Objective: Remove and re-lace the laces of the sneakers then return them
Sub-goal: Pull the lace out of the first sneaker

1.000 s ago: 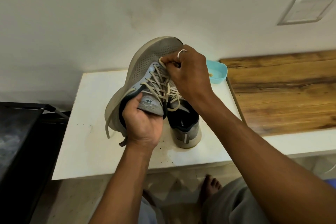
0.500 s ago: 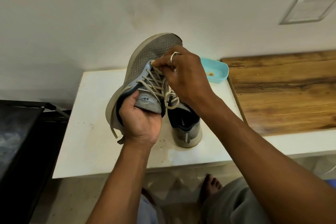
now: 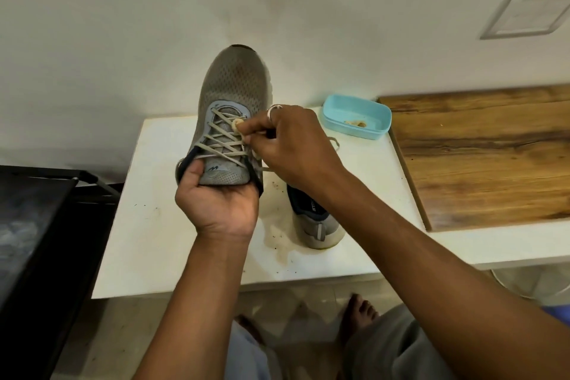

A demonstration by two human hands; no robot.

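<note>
left hand (image 3: 219,205) grips sneaker (image 3: 234,86) | right hand (image 3: 294,145) pinches lace (image 3: 237,125) | blue tub (image 3: 345,130): beige crumbs (image 3: 357,123) inside

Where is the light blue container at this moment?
In the head view the light blue container stands at the back of the white table, right of the raised grey sneaker and the right hand, beside the left edge of the wooden board.

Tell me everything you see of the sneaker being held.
The sneaker is grey mesh with a pale blue lace panel, dark collar and a logo on its tongue. Beige laces criss-cross it. It is held above the white table, toe toward the wall. The left hand holds its heel end; the right hand pinches a lace by the right eyelets.
</note>
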